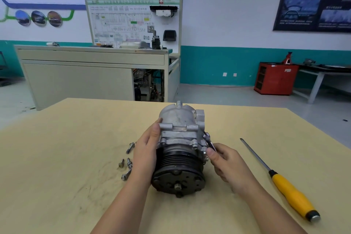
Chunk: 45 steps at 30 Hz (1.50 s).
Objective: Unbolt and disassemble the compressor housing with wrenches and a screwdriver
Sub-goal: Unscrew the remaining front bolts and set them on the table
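Note:
A grey metal compressor (180,125) with a black pulley (178,173) facing me lies on the tan table (76,157). My left hand (146,150) rests flat against its left side, fingers straight along the housing. My right hand (226,163) pinches a small steel wrench (209,138) whose head sits on a bolt at the housing's right flange. Several loose bolts (127,163) lie on the table just left of my left hand. A bolt (194,145) is seated in the front flange.
A long screwdriver (281,178) with a yellow handle lies on the table to the right, tip pointing away. Beyond the table stand a beige workbench (91,74) with a training board and a red cabinet (275,78) by the wall.

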Tool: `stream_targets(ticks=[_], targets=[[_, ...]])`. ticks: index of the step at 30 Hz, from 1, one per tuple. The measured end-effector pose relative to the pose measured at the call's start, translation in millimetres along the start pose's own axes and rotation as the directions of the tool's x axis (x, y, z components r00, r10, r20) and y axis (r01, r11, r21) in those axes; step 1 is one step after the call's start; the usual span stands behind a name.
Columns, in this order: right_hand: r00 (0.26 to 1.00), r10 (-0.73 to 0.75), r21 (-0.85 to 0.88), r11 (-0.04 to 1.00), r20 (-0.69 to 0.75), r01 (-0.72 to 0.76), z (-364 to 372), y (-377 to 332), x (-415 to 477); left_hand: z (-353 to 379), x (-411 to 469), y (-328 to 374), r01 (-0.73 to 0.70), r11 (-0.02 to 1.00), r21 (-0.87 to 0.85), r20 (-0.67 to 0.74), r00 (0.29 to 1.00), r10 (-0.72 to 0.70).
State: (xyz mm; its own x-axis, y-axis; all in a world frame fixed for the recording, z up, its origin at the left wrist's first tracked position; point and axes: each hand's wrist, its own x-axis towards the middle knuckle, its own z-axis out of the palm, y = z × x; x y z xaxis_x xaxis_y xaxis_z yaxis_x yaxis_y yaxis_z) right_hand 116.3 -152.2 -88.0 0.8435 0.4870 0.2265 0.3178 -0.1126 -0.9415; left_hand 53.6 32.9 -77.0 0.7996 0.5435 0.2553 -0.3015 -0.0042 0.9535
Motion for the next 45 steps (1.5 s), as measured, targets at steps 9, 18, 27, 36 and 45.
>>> stream_targets(ticks=[9,18,27,36,45], targets=[[0.978,-0.098,-0.086,0.993,-0.184,0.084,-5.6,5.4,0.5,22.8,0.7,-3.2,0.072,0.992,-0.106,0.018,0.997,-0.071],[0.975,0.088,0.11,0.992,-0.205,-0.066,-24.7,9.4,7.0,46.5,18.5,-6.8,0.076,0.992,-0.101,0.121,0.991,-0.064],[0.899,0.418,0.714,0.669,-0.13,-0.207,-37.9,5.3,10.4,30.3,-1.1,-10.0,-0.003,0.992,0.127,-0.101,0.995,0.016],[0.93,0.356,0.814,0.564,-0.093,-0.135,-42.3,1.6,-1.6,36.4,-50.9,-18.2,-0.37,0.819,0.439,-0.164,0.863,0.478],[0.951,0.307,0.837,0.507,0.049,-0.207,-31.5,-7.5,-44.5,65.9,-83.0,-17.8,-0.847,0.301,0.438,0.482,0.504,0.717]])
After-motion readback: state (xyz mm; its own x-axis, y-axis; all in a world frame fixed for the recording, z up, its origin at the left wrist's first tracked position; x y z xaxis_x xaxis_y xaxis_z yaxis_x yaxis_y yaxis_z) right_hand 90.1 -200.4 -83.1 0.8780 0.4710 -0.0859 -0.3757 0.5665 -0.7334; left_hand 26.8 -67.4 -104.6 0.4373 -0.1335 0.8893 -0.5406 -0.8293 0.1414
